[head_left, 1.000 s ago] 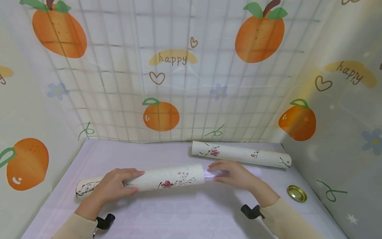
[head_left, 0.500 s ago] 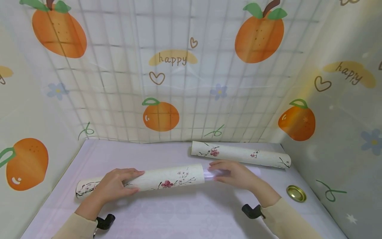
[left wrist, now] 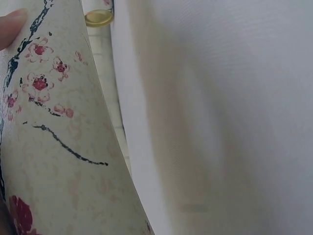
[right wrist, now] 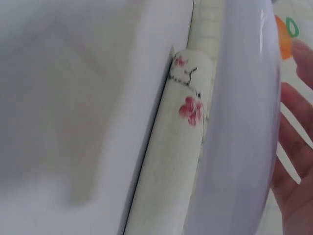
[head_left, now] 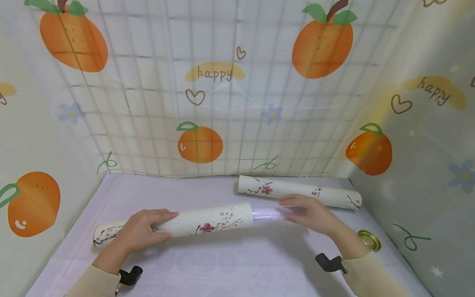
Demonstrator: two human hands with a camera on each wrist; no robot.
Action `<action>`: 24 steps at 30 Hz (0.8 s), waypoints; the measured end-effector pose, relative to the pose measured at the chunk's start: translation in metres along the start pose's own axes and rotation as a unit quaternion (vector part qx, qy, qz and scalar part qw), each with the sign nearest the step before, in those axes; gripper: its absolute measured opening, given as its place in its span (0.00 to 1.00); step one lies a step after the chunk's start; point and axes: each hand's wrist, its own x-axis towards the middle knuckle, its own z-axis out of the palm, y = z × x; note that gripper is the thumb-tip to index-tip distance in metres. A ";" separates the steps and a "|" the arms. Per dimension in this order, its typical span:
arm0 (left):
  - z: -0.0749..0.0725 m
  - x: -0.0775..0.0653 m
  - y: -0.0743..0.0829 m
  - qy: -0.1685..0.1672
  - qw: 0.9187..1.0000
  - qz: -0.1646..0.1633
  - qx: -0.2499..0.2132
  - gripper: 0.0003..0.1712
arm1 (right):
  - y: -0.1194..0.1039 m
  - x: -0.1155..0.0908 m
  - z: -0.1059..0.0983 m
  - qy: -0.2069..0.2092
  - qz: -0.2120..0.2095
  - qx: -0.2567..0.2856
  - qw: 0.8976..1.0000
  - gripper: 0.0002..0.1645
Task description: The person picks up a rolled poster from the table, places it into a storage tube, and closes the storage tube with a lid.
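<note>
My left hand (head_left: 146,229) grips a cream tube with a plum-blossom print (head_left: 219,218) around its left part. A pale lilac, see-through plastic roll (head_left: 266,214) sticks out of the tube's right end. My right hand (head_left: 311,214) is at the outer part of that roll and hides its tip in the head view. Seen from the right wrist, the roll (right wrist: 239,122) passes close by, with the spread, relaxed fingers (right wrist: 293,142) at its far side. A fingertip (left wrist: 12,27) lies on the printed tube (left wrist: 58,132) in the left wrist view.
A second blossom-printed tube (head_left: 297,193) lies at the back right, behind my right hand. A gold round lid (head_left: 367,238) rests at the right, partly behind my forearm. Printed fabric walls (head_left: 222,90) enclose the back and sides of the pale table (head_left: 222,268).
My right hand has moved to the right along the lilac roll, away from the tube's mouth, and more of the roll shows beside the tube. The left hand and the tube have barely moved.
</note>
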 end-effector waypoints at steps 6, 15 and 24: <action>-0.001 0.001 0.001 0.003 1.000 0.003 0.003 0.34 | 0.009 -0.013 -0.009 -0.003 0.019 0.004 1.000 0.24; -0.001 -0.001 0.002 0.003 1.000 0.002 0.002 0.33 | 0.009 -0.017 -0.010 -0.019 0.058 0.024 0.998 0.22; -0.003 0.000 0.001 0.010 1.000 0.015 0.003 0.34 | 0.007 -0.011 -0.004 -0.013 0.038 -0.008 0.999 0.21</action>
